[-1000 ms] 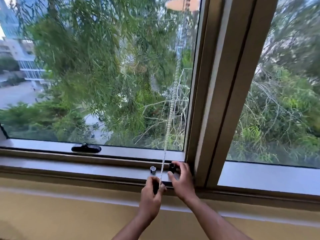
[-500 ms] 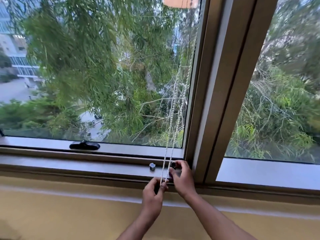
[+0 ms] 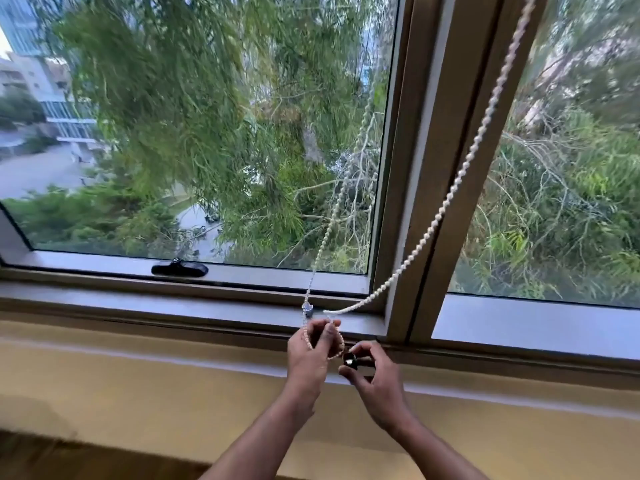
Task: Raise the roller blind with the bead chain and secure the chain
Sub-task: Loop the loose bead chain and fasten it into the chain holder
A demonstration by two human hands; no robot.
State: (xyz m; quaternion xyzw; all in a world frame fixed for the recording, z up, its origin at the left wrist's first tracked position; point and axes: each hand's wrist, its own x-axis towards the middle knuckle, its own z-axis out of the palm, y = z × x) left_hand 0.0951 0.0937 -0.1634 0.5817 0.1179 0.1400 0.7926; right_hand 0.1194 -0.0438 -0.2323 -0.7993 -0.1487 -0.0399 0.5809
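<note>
Left hand (image 3: pixel 309 348) pinches loop of white bead chain (image 3: pixel 446 199) just above grey window sill (image 3: pixel 173 310). Right hand (image 3: pixel 372 372) grips small black clip (image 3: pixel 349 359) between fingertips, beside left hand. One strand swings slack across tan window frame (image 3: pixel 429 168); other hangs before glass.

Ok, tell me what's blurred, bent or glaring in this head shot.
Head view: soft daylight, no hard glare; the window frame leans and the sill bows from the wide lens; the foliage outside is smeared; the bead chain is sharp at right, faint against the glass at left; the left hand and right hand are fairly crisp.
</note>
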